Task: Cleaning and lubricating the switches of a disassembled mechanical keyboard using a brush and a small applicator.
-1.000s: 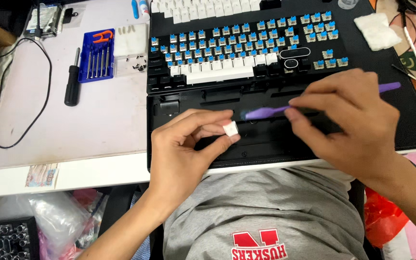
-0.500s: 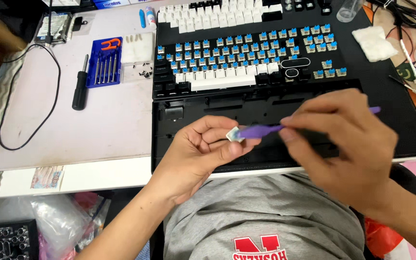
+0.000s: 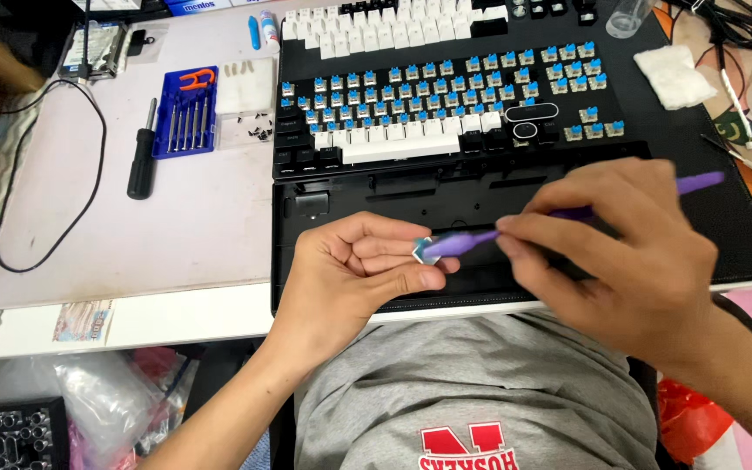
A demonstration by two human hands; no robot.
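- Purple plastic, a slim brush-like tool (image 3: 567,211), was held slantwise in the right hand (image 3: 628,261), which was reached in from the lower right, knuckles up.
- Its fingers (image 3: 537,235) were closed in a pen grip around the tool's shaft, the tip touching a small white keyboard switch (image 3: 423,250).
- That switch was pinched between thumb and fingertips of the left hand (image 3: 350,274), which was curled palm-inward above the black keyboard tray (image 3: 367,187) at the desk (image 3: 193,218) edge.
- Behind the hands, a stripped keyboard (image 3: 446,113) with blue switches was laid.
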